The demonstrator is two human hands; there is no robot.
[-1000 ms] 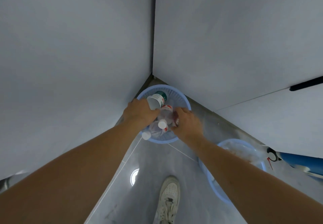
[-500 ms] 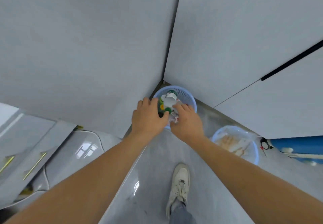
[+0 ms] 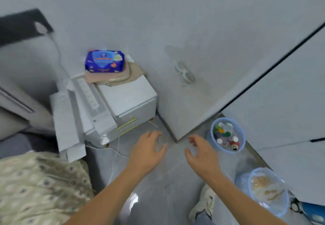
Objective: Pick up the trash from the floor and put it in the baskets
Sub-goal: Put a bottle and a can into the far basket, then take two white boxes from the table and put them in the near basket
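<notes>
Left hand empty near white cabinet, cable.

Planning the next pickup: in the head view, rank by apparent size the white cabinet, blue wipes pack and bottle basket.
1. white cabinet
2. blue wipes pack
3. bottle basket, close to the pack in apparent size; its different distance from the camera makes that order unsure.

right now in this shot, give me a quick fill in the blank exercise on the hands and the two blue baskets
1. Both the left hand and the right hand hold ____.
2. The round blue plastic basket by the wall corner contains bottles and a red ____.
3. The blue tissue pack lies on top of the white ____.
4. The nearer blue basket sits on the person's ____ side.

Missing words: nothing; can; cabinet; right
</notes>
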